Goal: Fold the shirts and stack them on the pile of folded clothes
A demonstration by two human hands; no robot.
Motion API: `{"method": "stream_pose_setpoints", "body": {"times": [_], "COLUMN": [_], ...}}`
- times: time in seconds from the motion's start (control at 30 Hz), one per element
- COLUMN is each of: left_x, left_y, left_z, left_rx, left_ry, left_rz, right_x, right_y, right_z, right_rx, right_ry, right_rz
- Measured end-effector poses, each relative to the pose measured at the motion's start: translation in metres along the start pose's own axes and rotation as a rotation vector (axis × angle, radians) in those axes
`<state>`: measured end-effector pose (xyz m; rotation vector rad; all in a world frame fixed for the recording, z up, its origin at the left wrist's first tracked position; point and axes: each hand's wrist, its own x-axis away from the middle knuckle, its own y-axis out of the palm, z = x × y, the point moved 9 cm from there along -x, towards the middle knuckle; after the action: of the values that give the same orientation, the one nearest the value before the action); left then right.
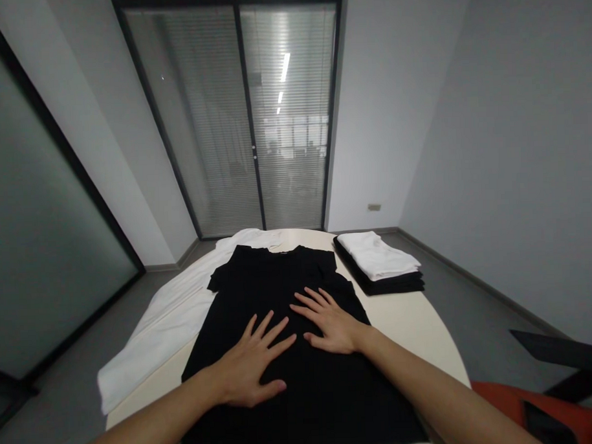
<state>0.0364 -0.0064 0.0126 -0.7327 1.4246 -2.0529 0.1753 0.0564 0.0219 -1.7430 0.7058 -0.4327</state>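
Black T-shirt (292, 390) being touched by left hand (247, 369) and right hand (331, 324); both splayed open, nothing being gripped.

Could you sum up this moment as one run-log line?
left hand: spread on black shirt | right hand: same | white cloth: left | folded stack: right

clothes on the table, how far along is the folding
Done, by the look of it: the folded stack, white over black, on the right. In hand: the black shirt, spread flat under the left hand and right hand. Left to fold, probably: that shirt and the white cloth laid out along the left.
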Motion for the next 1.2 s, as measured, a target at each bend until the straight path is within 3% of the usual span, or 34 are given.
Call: {"method": "stream_pose_setpoints", "body": {"times": [0.17,0.3,0.4,0.5,0.67,0.8,1.0,1.2], "left_x": [0.018,0.029,0.022,-0.003,-0.059,-0.085,-0.094,-0.097], "left_y": [0.012,0.018,0.002,-0.028,-0.055,-0.054,-0.051,-0.045], "left_z": [0.032,0.057,0.062,0.043,-0.03,-0.079,-0.089,-0.101], "left_rx": [0.045,0.072,0.094,0.08,-0.164,-0.184,-0.221,-0.161], "left_ry": [0.022,-0.004,-0.067,-0.176,-0.439,-0.634,-0.685,-0.654], "left_rz": [-0.045,-0.16,-0.12,0.06,0.265,0.356,0.512,0.56], "right_x": [0.024,0.045,0.056,0.061,0.053,0.026,-0.027,-0.073], "right_y": [0.001,0.007,0.011,0.012,0.002,-0.022,-0.062,-0.06], "right_z": [-0.023,-0.04,-0.048,-0.051,-0.047,-0.018,0.062,0.132], "right_rx": [-0.03,-0.062,-0.087,-0.111,-0.133,-0.084,0.148,0.211], "right_ry": [-0.017,-0.04,-0.053,-0.04,0.012,0.132,0.419,0.71], "right_rz": [-0.021,-0.071,-0.083,-0.086,-0.016,0.164,0.368,0.222]}}
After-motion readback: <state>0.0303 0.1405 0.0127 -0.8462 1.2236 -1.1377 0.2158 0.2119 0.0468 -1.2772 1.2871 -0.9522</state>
